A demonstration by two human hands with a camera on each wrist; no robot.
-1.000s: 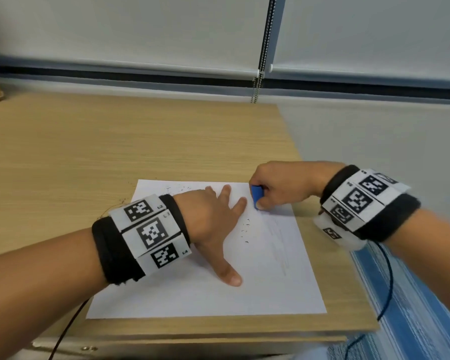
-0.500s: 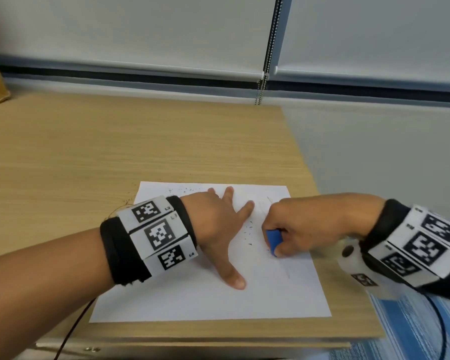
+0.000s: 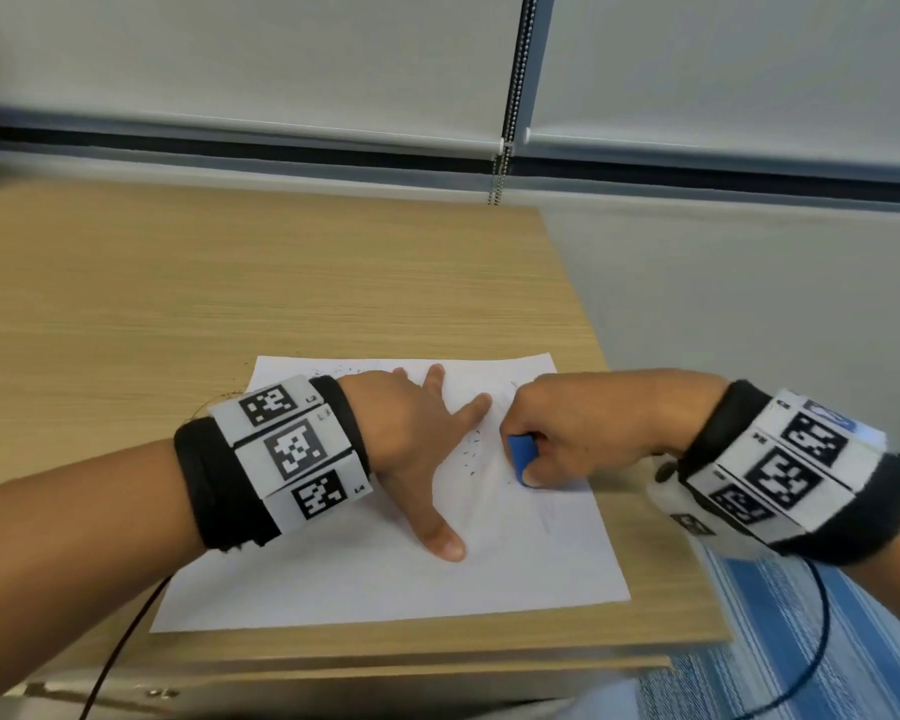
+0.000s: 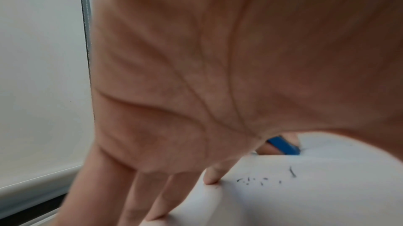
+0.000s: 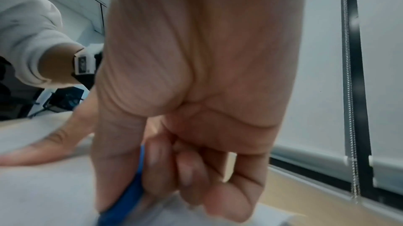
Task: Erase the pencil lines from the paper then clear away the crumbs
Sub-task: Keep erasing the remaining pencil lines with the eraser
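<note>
1. The right hand (image 3: pixel 583 428) is curled into a fist, thumb and fingers clamped on a blue eraser (image 3: pixel 521 452) whose lower edge touches the paper (image 3: pixel 385 579).
2. The left hand (image 3: pixel 411 439) lies flat with fingers spread, pressing the paper at 9 o'clock from the eraser; it holds nothing.
3. One sheet of paper lies on the wooden table (image 3: pixel 230 293), toward the near right corner. Faint pencil lines (image 3: pixel 552 511) remain at 5 o'clock from the eraser.
4. Dark crumbs (image 3: pixel 471 452) are scattered between the two hands, and more lie along the paper's far edge at 12 o'clock from the left hand; they are too small to count.
5. Count: two hands, one eraser, one sheet, two wristbands with black-and-white markers.
6. The left wrist view shows the crumbs (image 4: pixel 261 179) close up beside a fingertip, with the eraser (image 4: pixel 283 146) beyond the palm.
7. Only the right wrist view shows the grip from below: the eraser (image 5: pixel 128 195) wedged between thumb and forefinger.
</note>
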